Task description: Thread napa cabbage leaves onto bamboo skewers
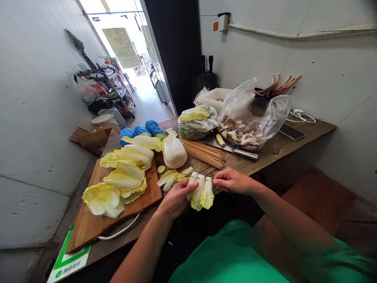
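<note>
Several small napa cabbage leaves (201, 190) hang side by side on a thin wooden skewer, their white stem ends pierced. My left hand (176, 196) is closed on the leftmost leaves. With fingers pinched, my right hand (231, 181) grips the skewer just right of the last leaf. More small cabbage leaves (171, 179) lie on the table beyond my left hand. A pale cabbage heart (174, 152) stands behind them, and a bundle of bare skewers (203, 151) lies to its right. Large cabbage leaves (125, 177) overlap on the wooden cutting board (88, 232).
A cleaver (246, 153) lies behind the skewers, before a clear bag of mushrooms (241, 131). Bagged cabbage (196, 122) and blue-netted vegetables (140, 129) stand farther back. A phone (291, 132) rests at right. The board's white handle (120, 232) faces the table's front edge.
</note>
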Demonstrator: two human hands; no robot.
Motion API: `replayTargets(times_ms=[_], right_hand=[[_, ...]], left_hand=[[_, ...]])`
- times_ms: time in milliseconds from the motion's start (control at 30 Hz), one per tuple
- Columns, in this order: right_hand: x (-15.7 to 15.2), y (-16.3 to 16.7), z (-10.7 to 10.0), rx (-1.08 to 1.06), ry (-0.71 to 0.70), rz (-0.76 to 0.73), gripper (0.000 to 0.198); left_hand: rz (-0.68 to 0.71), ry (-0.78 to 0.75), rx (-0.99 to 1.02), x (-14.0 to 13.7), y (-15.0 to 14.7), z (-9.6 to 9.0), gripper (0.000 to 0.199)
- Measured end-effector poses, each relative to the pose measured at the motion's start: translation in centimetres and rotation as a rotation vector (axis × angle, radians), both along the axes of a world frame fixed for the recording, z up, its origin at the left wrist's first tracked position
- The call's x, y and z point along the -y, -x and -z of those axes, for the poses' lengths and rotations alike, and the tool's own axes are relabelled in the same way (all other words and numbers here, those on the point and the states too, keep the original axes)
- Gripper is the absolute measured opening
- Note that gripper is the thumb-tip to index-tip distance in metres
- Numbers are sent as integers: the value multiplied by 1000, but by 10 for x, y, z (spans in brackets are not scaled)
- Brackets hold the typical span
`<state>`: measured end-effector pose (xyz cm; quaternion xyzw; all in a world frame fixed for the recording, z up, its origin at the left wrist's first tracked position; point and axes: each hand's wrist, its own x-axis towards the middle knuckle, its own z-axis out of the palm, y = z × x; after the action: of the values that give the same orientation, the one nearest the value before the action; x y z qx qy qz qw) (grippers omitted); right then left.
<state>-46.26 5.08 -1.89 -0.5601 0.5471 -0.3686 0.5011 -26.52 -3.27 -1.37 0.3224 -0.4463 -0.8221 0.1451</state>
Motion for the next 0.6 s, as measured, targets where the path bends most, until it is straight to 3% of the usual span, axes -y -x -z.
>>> replayTargets(times_ms=[100, 167, 233, 333, 433, 600], right_hand=[[0, 4, 3, -50, 9, 29, 31], [-2, 8, 6, -104, 7, 57, 32], [-4, 11, 12, -184, 7, 104, 31], [-7, 15, 20, -347, 33, 209, 25], [-9, 16, 24, -491, 66, 284, 23], [-10, 18, 27, -584, 75, 286, 24]], left_hand=[[-212, 264, 89, 1, -12, -3, 45], [-422, 610, 232, 5, -26, -3, 37], [-526, 941, 377, 11, -41, 0, 23], [-455, 1219, 522, 21, -57, 6, 17], [-356, 1347, 615, 25, -59, 12, 17], [-276, 1505, 758, 24, -55, 16, 20]])
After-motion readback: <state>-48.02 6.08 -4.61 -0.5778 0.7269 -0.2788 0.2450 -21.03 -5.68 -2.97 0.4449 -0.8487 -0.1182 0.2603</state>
